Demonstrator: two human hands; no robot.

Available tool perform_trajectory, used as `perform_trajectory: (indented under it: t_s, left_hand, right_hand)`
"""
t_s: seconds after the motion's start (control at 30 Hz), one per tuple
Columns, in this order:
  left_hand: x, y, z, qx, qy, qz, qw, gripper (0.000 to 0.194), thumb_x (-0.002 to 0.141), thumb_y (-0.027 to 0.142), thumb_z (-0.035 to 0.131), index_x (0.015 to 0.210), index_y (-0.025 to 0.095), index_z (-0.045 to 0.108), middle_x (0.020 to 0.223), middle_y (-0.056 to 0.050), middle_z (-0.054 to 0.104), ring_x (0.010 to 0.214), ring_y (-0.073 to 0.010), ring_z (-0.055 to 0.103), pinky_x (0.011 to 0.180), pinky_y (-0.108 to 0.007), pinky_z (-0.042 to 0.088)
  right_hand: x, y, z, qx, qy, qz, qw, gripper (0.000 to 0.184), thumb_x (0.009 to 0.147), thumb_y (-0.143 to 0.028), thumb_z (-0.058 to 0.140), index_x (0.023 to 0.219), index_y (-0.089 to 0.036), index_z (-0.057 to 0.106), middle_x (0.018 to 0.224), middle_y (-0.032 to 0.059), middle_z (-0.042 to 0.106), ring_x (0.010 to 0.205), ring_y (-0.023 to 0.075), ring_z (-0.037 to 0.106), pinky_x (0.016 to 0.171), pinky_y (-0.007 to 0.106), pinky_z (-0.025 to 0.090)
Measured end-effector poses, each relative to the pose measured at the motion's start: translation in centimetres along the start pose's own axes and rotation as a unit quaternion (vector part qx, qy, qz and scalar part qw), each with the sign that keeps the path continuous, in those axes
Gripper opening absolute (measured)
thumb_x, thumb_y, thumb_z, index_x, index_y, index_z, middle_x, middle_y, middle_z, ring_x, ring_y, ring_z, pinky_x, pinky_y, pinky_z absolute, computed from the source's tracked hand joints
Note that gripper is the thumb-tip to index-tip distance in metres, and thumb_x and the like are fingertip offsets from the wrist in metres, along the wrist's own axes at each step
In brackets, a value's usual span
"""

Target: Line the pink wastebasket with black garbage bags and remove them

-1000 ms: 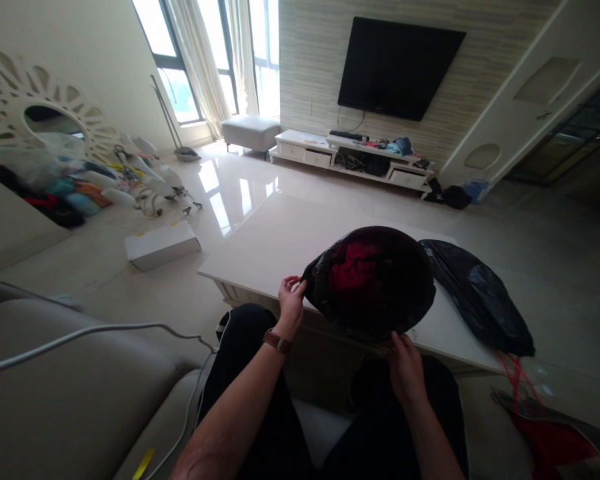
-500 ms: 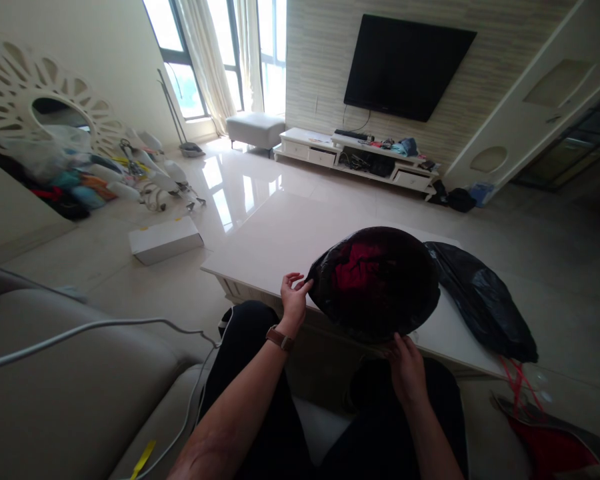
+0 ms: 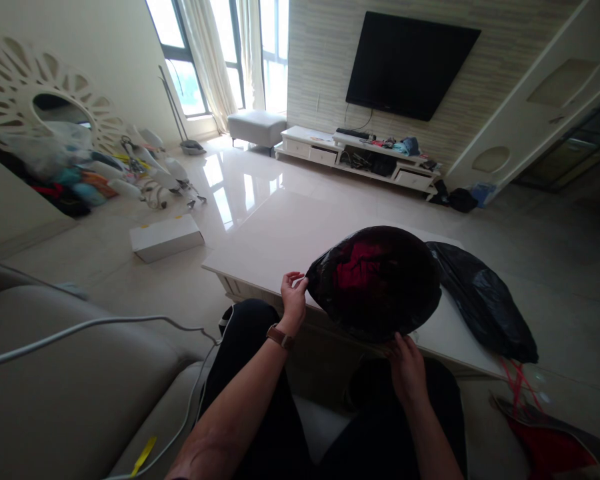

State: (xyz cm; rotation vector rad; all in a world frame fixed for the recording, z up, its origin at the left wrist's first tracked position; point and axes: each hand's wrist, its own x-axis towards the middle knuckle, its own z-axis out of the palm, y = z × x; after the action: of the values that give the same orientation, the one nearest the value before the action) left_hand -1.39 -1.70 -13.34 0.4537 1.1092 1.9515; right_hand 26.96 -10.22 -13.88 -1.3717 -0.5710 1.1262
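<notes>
A black plastic bag (image 3: pixel 325 293) stands at the front of the white table, its round mouth spread wide towards me. Deep inside it shows something dark red (image 3: pixel 357 267). My left hand (image 3: pixel 294 297) pinches the bag's rim at the left, thumb against fingers. At the near edge of the mouth, my right hand (image 3: pixel 407 367) grips the rim with its fingertips. The bag's lower part and what lies deeper in it are too dark to make out.
The white table (image 3: pixel 275 247) reaches away from my knees. On its right lies a second black plastic bag (image 3: pixel 485 303), with red strings (image 3: pixel 519 387) at its near end. A white box (image 3: pixel 166 238) sits on the floor at left. A grey cable (image 3: pixel 105 322) crosses the sofa (image 3: pixel 70 387).
The view has shifted very slightly. Both hands stay on the bag's rim, and the bag's mouth keeps nearly the same shape and place.
</notes>
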Motion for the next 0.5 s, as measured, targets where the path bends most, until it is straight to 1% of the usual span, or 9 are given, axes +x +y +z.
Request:
perform_trajectory:
  t_s: [0.1,0.2,0.27,0.37,0.43,0.5]
  left_hand:
    - [0.1,0.1,0.1,0.000,0.005,-0.005,1.000,0.043,0.068,0.026,0.090,0.099,0.022,0.060,0.101,-0.004,0.068,0.095,-0.0171,0.068,0.095,-0.035,0.052]
    - [-0.1,0.2,0.3,0.009,0.008,-0.020,1.000,0.055,0.064,0.027,0.095,0.105,0.023,0.059,0.103,-0.005,0.069,0.097,-0.0182,0.069,0.094,-0.035,0.053]
    - [-0.3,0.2,0.6,0.019,-0.010,-0.051,0.998,0.067,0.061,0.028,0.098,0.114,0.023,0.058,0.104,-0.006,0.071,0.095,-0.0191,0.070,0.089,-0.034,0.054]
    - [-0.1,0.4,1.4,0.034,-0.049,-0.105,0.993,0.081,0.060,0.033,0.099,0.126,0.023,0.053,0.100,-0.006,0.073,0.083,-0.0199,0.072,0.077,-0.033,0.054]
    - [0.7,0.7,2.0,0.051,-0.052,-0.113,0.991,0.083,0.058,0.033,0.100,0.126,0.023,0.053,0.099,-0.007,0.073,0.078,-0.0197,0.071,0.072,-0.032,0.054]
    - [2.0,1.2,2.5,0.071,-0.067,-0.113,0.989,0.079,0.054,0.028,0.102,0.119,0.021,0.058,0.098,-0.008,0.073,0.076,-0.0199,0.071,0.070,-0.032,0.054]
  right_hand:
    - [0.0,0.1,0.0,-0.010,-0.003,-0.007,1.000,0.048,0.066,-0.057,0.094,0.097,-0.025,0.076,0.098,0.0013,0.078,0.080,0.0190,0.069,0.061,0.028,0.047]
    - [0.0,0.1,-0.1,-0.013,-0.002,-0.010,1.000,0.048,0.066,-0.056,0.093,0.097,-0.025,0.076,0.098,0.0014,0.078,0.080,0.0194,0.069,0.062,0.029,0.047]
    - [-0.1,0.0,0.0,-0.007,0.000,-0.007,1.000,0.048,0.065,-0.056,0.094,0.095,-0.024,0.075,0.095,0.0011,0.078,0.079,0.0188,0.069,0.062,0.028,0.048]
    - [-0.1,0.0,0.1,0.003,-0.002,-0.001,1.000,0.048,0.063,-0.055,0.096,0.091,-0.023,0.075,0.090,0.0005,0.077,0.077,0.0180,0.068,0.060,0.027,0.047]
    - [-0.1,0.0,0.1,0.003,-0.005,-0.002,1.000,0.047,0.063,-0.055,0.096,0.091,-0.023,0.075,0.091,0.0005,0.077,0.077,0.0179,0.068,0.060,0.027,0.048]
    - [0.0,0.1,0.0,0.002,-0.007,-0.005,1.000,0.047,0.064,-0.055,0.096,0.092,-0.023,0.075,0.094,0.0005,0.077,0.078,0.0180,0.068,0.060,0.027,0.048]
